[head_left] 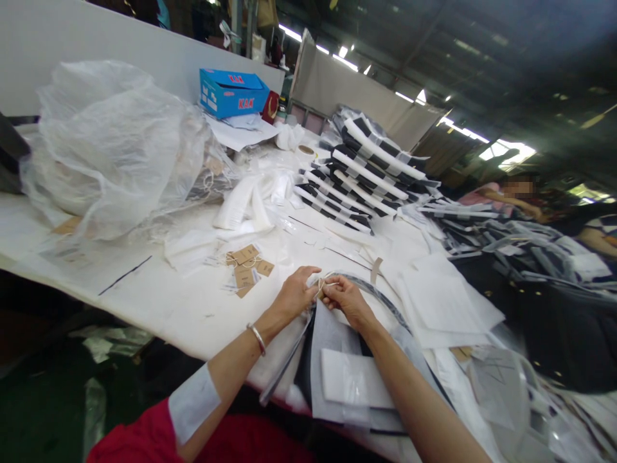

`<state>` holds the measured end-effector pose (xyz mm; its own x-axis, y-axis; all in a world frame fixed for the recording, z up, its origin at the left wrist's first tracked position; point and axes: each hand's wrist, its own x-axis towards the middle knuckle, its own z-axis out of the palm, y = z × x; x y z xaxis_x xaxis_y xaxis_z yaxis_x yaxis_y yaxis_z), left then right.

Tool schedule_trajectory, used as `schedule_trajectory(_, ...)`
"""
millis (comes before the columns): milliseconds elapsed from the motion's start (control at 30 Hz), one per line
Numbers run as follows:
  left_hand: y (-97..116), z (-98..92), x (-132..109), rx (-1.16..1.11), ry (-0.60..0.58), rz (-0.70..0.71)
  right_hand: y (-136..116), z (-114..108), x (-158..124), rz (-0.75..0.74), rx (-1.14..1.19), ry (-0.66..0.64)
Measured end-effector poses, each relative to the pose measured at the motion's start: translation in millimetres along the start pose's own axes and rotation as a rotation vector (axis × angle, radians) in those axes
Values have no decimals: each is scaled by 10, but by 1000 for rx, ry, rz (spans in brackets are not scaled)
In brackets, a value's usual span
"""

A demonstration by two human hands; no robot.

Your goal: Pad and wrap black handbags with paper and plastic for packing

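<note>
My left hand (299, 290) and my right hand (346, 297) meet at the top of a dark bag (304, 360) lying at the table's front edge. Both hands pinch a cream-coloured tag string (324, 280); a small brown piece, apparently its hang tag, shows between the fingers, mostly hidden. Beside them curves the bag's handle (380, 297), wrapped in clear plastic. White sheet padding and a white foam block (357, 379) cover the bag's front. Left of my left hand lies a small group of brown hang tags (247, 278) with cream strings.
A large clear plastic bag (110, 148) sits at the left, with a blue box (234, 93) behind. Stacked dark bags with white padding (366, 167) stand at the back. White sheets (443, 302) and more black bags (569, 321) lie right. A person (496, 196) works beyond.
</note>
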<state>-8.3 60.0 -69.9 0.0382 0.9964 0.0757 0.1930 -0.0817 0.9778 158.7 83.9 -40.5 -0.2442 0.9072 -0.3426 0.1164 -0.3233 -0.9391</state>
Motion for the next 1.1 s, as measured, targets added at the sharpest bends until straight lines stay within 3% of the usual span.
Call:
schedule_trajectory(100,-7,-28,32,209,53,-1,-69,-2,-40,-25,-8,-66)
schedule_trajectory(200,9,-63,48,294,-15,-5,-140,-3,-83,-16,-73,-122)
schedule_trajectory(367,58,-110,67,61,-92,-29,-185,25,-101,-57,-283,-13)
schedule_trajectory(533,123,-202,94,-110,-99,-87,-194,52,-97,-60,-313,68)
schedule_trajectory(767,145,-266,90,-258,-65,-128,-243,100,-93,-143,-429,34)
schedule_trajectory(967,142,-289,119,-137,-41,-34,-259,183,-61,-119,-412,-36)
schedule_trajectory(1100,205,-340,105,-382,-14,-112,-175,118,15,-88,-524,18)
